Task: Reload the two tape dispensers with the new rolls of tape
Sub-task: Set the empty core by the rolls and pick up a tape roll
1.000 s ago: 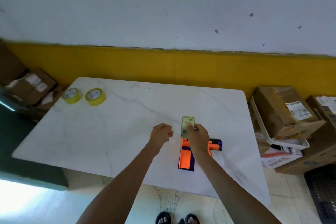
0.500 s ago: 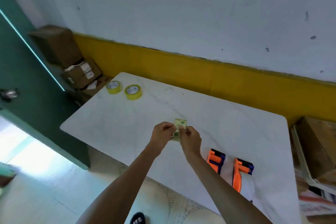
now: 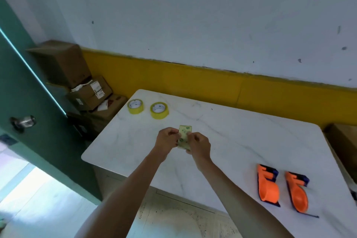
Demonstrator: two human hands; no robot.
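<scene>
A spent core (image 3: 184,138) is held in the grip of both hands (image 3: 167,139) (image 3: 199,145) above the bench (image 3: 241,141). Discarding it likely comes next, then fetching a roll (image 3: 159,110) for a dispenser (image 3: 267,185).

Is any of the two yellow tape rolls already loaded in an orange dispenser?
No, both yellow tape rolls lie at the table's far left corner, apart from the two orange dispensers at its near right.

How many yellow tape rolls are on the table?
2. Both round yellow tape rolls lie flat side by side near the far left corner of the white marble table: one nearer the edge, the other just right of it. None seem hidden.
</scene>
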